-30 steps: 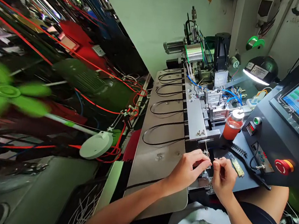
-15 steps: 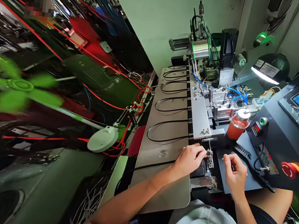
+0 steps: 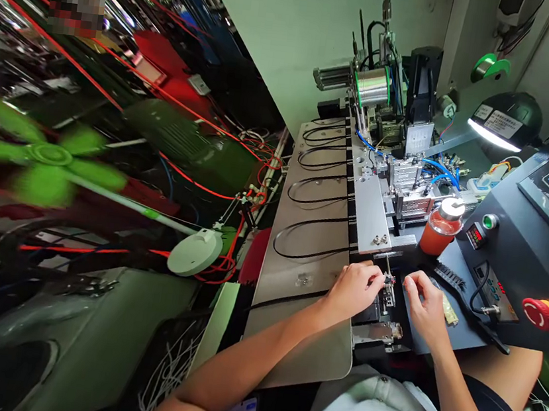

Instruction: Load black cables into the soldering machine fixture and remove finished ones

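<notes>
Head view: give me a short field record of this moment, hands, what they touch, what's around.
left hand: fingers pinched at the small metal fixture, at a cable end
right hand: fingers curled close beside the fixture; contact unclear
cable loops: black, several laid in a row on the grey metal plate, ends under the black belt
orange jar: upright, white lid, behind the right hand
black brush: lying on the dark panel, right of the hand
solder spool: on the machine at the far end
red stop button: on the console
</notes>
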Action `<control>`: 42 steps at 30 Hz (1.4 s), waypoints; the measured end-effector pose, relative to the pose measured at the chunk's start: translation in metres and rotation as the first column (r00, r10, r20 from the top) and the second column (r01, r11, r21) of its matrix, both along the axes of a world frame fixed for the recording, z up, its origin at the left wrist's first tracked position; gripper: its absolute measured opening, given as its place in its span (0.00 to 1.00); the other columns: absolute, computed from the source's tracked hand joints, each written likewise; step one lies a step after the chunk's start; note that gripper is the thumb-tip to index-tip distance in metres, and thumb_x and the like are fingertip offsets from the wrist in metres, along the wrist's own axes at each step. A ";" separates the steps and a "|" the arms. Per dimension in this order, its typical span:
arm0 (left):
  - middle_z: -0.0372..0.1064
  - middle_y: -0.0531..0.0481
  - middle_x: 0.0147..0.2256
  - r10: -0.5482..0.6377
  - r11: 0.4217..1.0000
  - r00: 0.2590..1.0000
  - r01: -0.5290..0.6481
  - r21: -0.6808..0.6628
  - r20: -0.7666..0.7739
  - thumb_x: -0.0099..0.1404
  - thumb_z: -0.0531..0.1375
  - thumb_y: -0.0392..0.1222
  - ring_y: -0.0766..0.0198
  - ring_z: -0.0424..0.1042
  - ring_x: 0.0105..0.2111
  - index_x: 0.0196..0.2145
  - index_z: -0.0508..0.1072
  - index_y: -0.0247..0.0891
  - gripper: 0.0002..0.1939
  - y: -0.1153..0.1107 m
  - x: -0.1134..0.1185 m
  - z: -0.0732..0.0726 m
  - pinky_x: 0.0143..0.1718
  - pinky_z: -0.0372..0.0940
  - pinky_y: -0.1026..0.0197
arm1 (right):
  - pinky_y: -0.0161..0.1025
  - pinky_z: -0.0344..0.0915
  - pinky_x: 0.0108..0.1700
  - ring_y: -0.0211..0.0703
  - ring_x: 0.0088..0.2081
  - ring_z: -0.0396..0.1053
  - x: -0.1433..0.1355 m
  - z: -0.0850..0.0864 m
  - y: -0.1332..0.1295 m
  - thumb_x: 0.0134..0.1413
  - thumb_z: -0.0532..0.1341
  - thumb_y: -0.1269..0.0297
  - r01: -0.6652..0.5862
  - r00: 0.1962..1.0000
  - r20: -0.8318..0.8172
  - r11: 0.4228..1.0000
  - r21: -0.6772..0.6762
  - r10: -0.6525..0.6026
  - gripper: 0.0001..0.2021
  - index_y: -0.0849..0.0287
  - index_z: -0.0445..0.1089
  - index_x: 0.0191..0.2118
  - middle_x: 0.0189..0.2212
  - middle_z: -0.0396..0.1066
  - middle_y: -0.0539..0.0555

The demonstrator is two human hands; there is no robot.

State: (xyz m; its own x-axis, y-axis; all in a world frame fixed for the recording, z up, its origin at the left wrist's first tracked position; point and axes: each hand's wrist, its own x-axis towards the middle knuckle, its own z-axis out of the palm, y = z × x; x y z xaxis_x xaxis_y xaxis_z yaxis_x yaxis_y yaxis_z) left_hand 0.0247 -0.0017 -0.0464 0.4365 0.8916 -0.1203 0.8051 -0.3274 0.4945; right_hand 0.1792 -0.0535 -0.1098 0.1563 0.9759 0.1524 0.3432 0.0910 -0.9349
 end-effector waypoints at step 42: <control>0.68 0.51 0.35 -0.161 0.957 0.941 0.222 0.186 -0.296 0.69 0.50 0.40 0.64 0.71 0.32 0.37 0.70 0.38 0.10 -0.008 -0.023 -0.001 0.32 0.64 0.64 | 0.35 0.61 0.32 0.40 0.30 0.64 -0.004 -0.001 0.001 0.60 0.48 0.71 -0.150 0.912 0.408 0.961 0.233 0.043 0.10 0.58 0.67 0.39 0.29 0.65 0.53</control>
State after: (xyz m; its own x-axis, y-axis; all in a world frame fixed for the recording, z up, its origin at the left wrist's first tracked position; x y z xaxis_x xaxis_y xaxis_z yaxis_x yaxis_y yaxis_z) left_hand 0.0012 -0.0101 -0.0469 0.5782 0.8123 -0.0762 0.8109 -0.5618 0.1637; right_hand 0.1748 -0.0521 -0.1106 -0.0620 0.9026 0.4260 0.6564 0.3584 -0.6638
